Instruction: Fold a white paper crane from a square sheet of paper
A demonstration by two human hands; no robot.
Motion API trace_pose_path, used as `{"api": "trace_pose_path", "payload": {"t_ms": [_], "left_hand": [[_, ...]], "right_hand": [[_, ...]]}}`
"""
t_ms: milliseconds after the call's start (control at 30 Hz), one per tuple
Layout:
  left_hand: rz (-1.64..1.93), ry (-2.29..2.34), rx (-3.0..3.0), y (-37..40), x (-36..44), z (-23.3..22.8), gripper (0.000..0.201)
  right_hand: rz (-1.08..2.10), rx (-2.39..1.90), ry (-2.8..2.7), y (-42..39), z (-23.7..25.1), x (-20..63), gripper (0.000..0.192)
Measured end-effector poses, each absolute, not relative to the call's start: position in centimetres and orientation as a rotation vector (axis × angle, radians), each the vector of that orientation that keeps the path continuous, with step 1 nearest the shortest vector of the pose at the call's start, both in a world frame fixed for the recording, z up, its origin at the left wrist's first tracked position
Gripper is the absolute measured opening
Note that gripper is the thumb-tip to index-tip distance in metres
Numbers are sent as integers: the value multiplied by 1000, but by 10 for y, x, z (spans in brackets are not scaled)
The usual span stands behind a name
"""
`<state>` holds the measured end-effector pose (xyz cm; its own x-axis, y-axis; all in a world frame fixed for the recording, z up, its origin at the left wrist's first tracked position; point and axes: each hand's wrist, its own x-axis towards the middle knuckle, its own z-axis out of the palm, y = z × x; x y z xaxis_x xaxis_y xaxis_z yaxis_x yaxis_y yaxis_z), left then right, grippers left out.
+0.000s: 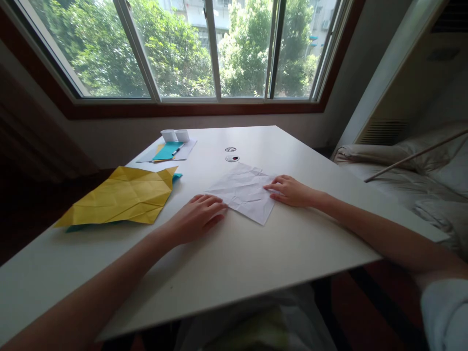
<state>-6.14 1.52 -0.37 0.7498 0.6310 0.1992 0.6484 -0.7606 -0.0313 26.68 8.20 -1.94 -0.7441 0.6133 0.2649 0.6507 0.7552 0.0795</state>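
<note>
Creased white paper sheet [243, 195] lies on the white table [234, 258], a hand at either side. The work looks like steadying and smoothing it; best done, in this observer's judgement, with light, flat fingertips, one side anchored while the other strokes outward along the creases, since thin paper would likely wrinkle or tear under a hard pull. Sheet sits skewed, one corner toward the person; fold lines cross its face, shallow ridges catch window light, far edge slightly uneven. Left hand [201, 214] palm down at the near left edge, fingers loosely together, thumb apart from them; right hand [290, 190] at the right edge, fingers a little spread, tips on the paper. Neither appears clamped. Beyond: two small round items [232, 158] just past the far corner; leftward, a large creased yellow sheet [124, 195] over teal paper [177, 177]; farther back, a pen [177, 149] on stacked paper.
</note>
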Motion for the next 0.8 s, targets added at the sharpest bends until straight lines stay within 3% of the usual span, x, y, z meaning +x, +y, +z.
{"api": "trace_pose_path", "payload": {"t_ms": [167,433,600,800], "left_hand": [[-293,-1007,-2879,9,-54,-2,33],[-251,-1080,-2887,18,-62,-9,33],[-243,-1157,-2855,25,-72,-12,35],[-178,-1318,-2727,30,-77,-12,38]], "right_hand": [[-247,-824,-2781,62,-15,252,41],[151,-525,-2887,27,1,231,36],[57,-881,-2733,51,-8,245,39],[-31,-1437,-2620,80,-17,268,61]]}}
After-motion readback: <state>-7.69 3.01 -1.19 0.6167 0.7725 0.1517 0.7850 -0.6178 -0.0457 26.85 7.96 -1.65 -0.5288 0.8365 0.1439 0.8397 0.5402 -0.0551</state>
